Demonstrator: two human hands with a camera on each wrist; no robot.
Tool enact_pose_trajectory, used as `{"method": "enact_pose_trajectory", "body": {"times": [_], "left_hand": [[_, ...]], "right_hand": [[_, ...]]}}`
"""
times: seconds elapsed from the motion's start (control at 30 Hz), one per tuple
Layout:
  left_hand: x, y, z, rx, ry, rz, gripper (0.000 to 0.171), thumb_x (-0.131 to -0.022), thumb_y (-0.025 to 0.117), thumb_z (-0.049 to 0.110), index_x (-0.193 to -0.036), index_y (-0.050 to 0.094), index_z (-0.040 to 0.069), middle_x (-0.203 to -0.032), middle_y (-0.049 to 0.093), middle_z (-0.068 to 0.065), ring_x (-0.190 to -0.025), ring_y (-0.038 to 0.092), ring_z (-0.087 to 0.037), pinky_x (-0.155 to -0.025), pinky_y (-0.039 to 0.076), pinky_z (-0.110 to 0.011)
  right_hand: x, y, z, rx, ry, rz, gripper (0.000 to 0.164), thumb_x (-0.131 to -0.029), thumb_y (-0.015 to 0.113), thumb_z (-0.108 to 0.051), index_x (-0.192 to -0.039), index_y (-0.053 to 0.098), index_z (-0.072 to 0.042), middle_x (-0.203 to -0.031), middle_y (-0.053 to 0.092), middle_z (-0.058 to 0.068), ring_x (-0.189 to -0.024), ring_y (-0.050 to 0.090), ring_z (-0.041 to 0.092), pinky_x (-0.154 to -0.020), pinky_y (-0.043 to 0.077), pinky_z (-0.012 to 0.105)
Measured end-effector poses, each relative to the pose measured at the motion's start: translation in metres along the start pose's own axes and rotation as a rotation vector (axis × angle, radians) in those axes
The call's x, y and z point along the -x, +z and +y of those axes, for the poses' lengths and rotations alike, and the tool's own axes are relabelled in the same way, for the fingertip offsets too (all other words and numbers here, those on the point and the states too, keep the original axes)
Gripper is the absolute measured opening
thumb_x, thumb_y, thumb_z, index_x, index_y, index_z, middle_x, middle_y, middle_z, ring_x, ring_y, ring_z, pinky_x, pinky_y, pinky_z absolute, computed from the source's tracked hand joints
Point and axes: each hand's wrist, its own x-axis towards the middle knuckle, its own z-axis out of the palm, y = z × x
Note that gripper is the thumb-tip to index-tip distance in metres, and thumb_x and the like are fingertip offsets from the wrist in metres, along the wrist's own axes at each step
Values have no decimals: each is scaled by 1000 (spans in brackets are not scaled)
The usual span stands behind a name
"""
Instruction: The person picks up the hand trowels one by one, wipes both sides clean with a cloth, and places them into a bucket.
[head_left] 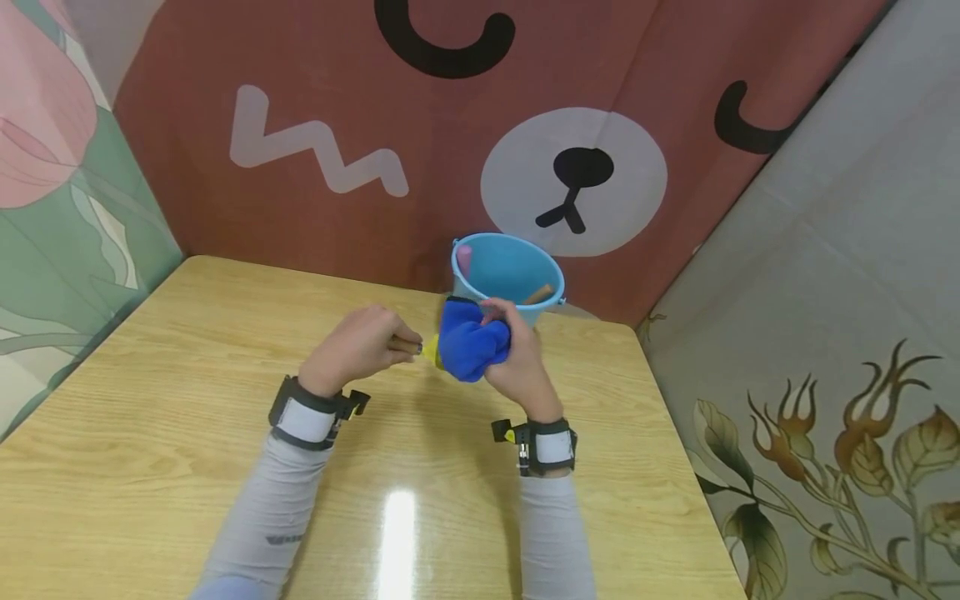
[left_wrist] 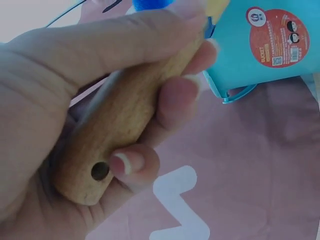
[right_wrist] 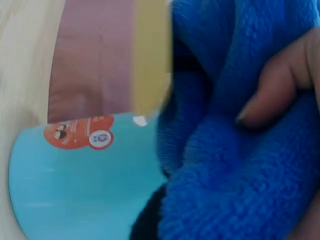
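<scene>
In the head view my left hand [head_left: 360,346] is at the middle of the table, gripping a tool by its wooden handle [left_wrist: 122,112]. The handle has a hole near its end, and the fingers curl round it in the left wrist view. Its yellow flat part [right_wrist: 151,60] points toward a fluffy blue cloth [head_left: 467,343] with a dark edge. My right hand [head_left: 520,367] holds that cloth bunched up, beside the yellow part. The cloth hides the tool's far end, so its exact kind cannot be told.
Just behind the cloth, a light blue bucket [head_left: 504,237] stands against the brown bear-print curtain [head_left: 315,217]. Inside it are a pink object [head_left: 464,260] and a wooden piece [head_left: 538,294]. Patterned fabric hangs at both sides of the wooden table [head_left: 187,400].
</scene>
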Motion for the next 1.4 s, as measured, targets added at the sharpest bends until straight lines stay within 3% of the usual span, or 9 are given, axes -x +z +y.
{"method": "enact_pose_trajectory", "body": {"times": [0.1,0.2,0.33,0.4,0.53,0.7,0.87,1.2,1.4], "left_hand": [[-1,0,3,-17,23,9,19,-83,85,10,-102,83,11,-94,79,1,-86,76,-14,-77,62,-36],[-2,0,6,-45,43,12,16,-82,85,7,-97,84,12,-91,79,1,-83,75,-14,-74,62,-36],[-3,2,6,-87,60,12,13,-81,85,4,-88,84,15,-84,77,4,-76,71,-11,-68,60,-32],[-4,3,5,-102,70,19,15,-80,85,3,-83,83,17,-80,76,7,-72,68,-8,-64,58,-30],[-6,6,3,-107,95,32,24,-79,83,-1,-70,75,19,-66,64,12,-61,55,-4,-55,46,-24],[-7,6,1,-95,103,44,36,-80,80,-5,-62,62,19,-59,46,10,-55,40,-7,-52,32,-24],[-5,4,2,-102,103,65,34,-80,83,-3,-62,64,20,-63,58,10,-58,48,-5,-54,40,-24],[-1,1,0,-110,90,107,15,-78,87,1,-83,82,14,-79,76,3,-68,68,-10,-64,58,-30],[2,-2,0,-116,58,96,20,-78,88,5,-97,83,10,-89,79,-2,-78,73,-16,-71,61,-34]], "right_hand": [[0,4,-1,8,95,-117,96,-64,59,23,-154,37,-2,-109,60,14,-101,56,27,-90,46,40],[0,8,-3,67,197,-221,103,-64,59,15,-160,27,-4,-125,58,16,-113,55,28,-96,46,44],[1,10,-6,138,273,-303,87,-70,66,3,-153,43,-4,-134,55,16,-119,52,30,-106,44,50],[1,11,-7,141,278,-316,71,-72,68,1,-142,56,-4,-125,58,14,-111,51,29,-101,46,48],[1,13,-6,131,285,-293,41,-70,65,5,-109,67,-6,-109,58,8,-100,49,23,-91,44,40],[1,13,-3,130,309,-258,44,-67,67,5,-110,65,-6,-110,56,9,-101,52,24,-92,48,42],[3,9,2,92,328,-245,53,-70,73,5,-121,63,-3,-117,56,12,-110,56,30,-98,50,51],[10,-9,19,134,363,-189,61,-66,60,21,-123,61,-1,-119,56,14,-112,54,34,-97,50,54],[13,-16,24,140,375,-175,58,-66,61,19,-120,63,-2,-119,56,14,-113,54,36,-98,49,57]]}}
